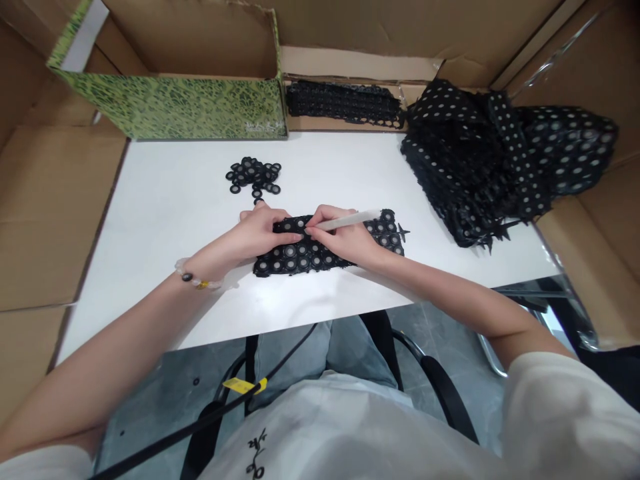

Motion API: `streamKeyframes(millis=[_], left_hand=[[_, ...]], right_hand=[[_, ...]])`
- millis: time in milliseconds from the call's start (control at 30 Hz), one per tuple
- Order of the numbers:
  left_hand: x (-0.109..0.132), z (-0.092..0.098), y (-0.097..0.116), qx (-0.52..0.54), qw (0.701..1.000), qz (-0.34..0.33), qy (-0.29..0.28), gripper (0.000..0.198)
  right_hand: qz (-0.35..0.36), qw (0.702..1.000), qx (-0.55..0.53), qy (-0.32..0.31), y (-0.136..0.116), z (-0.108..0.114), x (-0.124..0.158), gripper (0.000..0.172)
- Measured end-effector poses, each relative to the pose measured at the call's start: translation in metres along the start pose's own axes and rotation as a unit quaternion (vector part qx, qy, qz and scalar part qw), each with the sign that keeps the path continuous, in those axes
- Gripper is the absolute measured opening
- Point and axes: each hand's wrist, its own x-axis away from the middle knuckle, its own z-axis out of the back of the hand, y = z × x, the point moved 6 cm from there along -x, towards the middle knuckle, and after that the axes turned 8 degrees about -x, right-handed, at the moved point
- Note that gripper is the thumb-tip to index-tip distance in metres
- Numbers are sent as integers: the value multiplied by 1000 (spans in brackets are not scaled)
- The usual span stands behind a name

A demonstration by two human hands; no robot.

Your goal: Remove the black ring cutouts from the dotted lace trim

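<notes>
A black sheet (304, 264) with rows of round, grey-centred rings lies flat on the white table. My left hand (260, 230) grips its upper left part, thumb stretched over the top and the other fingers partly hidden behind the edge. In my right hand (345, 237) is a slim white pen-like tool (356, 219), pinched between thumb and fingers. Its lower end meets the sheet close to my left thumb; the exact tip is hard to make out. The right hand rests over the middle of the sheet. Beyond my left hand sits a pile of loose black rings (253, 175).
A green patterned box (190, 107) stands at the back left of the white table (165, 200). Behind lies a stack of perforated black sheets (345, 103). A big heap of dotted black sheets (480, 153) covers the back right. Cardboard walls (400, 27) surround the table.
</notes>
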Motion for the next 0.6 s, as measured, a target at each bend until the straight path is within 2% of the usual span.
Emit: streamKeyframes(millis=[100, 200, 300, 367, 467, 600], left_hand=[[2, 8, 8, -32, 999, -10, 10, 33], [-1, 19, 19, -82, 996, -10, 28, 31], [-13, 16, 29, -93, 995, -7, -27, 39], [-22, 12, 32, -88, 995, 2, -56, 37], [-32, 4, 32, -78, 994, 16, -80, 40], [-34, -1, 30, -57, 994, -2, -89, 44]], right_hand=[[-30, 997, -58, 43, 3, 11, 4, 16], [-49, 993, -66, 82, 7, 22, 7, 14], [-34, 996, -57, 56, 8, 24, 6, 13], [-22, 997, -56, 44, 10, 24, 5, 14], [-24, 998, -50, 42, 12, 23, 4, 14], [-25, 999, -40, 26, 10, 20, 3, 13]])
